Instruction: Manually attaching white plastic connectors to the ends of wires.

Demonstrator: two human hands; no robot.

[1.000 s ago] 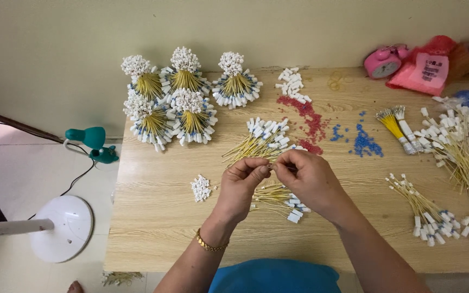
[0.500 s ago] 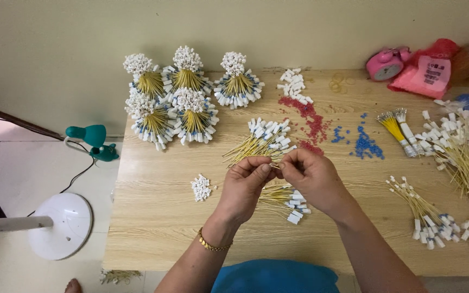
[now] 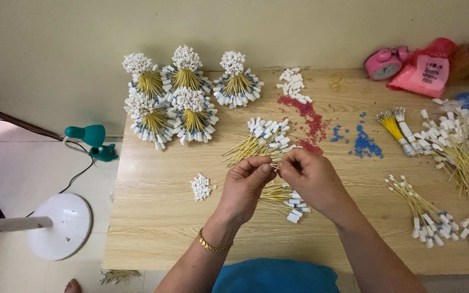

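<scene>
Over the middle of a wooden table [image 3: 158,217], my left hand [image 3: 244,187] and my right hand [image 3: 311,179] meet fingertip to fingertip. Both pinch one thin yellow stick with a white tip, mostly hidden by the fingers. Under my hands lies a small heap of yellow sticks with white tips [image 3: 287,198]. A larger loose heap of the same sticks [image 3: 261,139] lies just beyond my fingers. A small cluster of white caps [image 3: 201,186] sits left of my left hand.
Several tied bundles of finished sticks [image 3: 183,100] stand at the back left. Red beads [image 3: 306,116] and blue beads [image 3: 365,144] are scattered mid-table. More sticks [image 3: 462,157] pile at the right. A pink clock [image 3: 384,63], a red bag [image 3: 427,69] and a floor fan base [image 3: 61,225] are nearby.
My hands have stayed in nearly the same place, with the fingertips drawn slightly closer together around the stick.
</scene>
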